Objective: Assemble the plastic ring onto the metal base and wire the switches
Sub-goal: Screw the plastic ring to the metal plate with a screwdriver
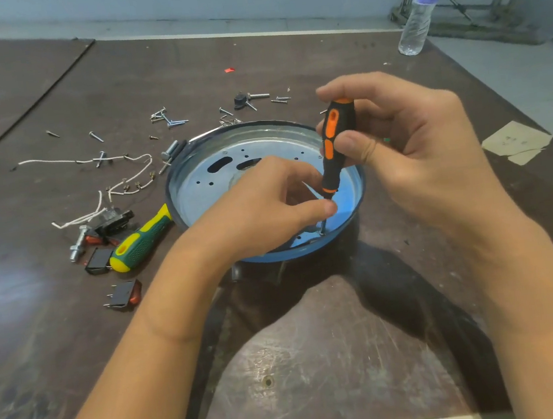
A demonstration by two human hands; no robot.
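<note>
Our right hand (409, 146) has its fingers (351, 89) curled round the handle of the orange-and-black screwdriver (335, 147), with the thumb pressed against the handle's side. The tool stands nearly upright, tip down. Just below, our left hand (267, 203) pinches the thin shaft between thumb and forefinger, right above the tip. The other left fingers are loosely bent over the dish. Whether a screw sits under the tip we cannot tell, as it is too small and partly hidden.

The tip meets the floor of the metal base (251, 153), close to its near wall, so the base lies directly under both sets of fingers. It is a shallow round dish with slots and small holes. A dark plastic ring (168, 190) runs around its rim, touching it all the way as far as we can see.

Left of the left fingers, a green-and-yellow screwdriver (143, 236) lies on the worktop (318, 342), its handle end pointing away from the dish. Beside it sit black switches (124, 293) with red rockers, and white wires (121, 189) trail further left. Beyond the dish, loose screws (168, 118) are scattered. Well beyond the right fingers stands a water bottle (421, 6).
</note>
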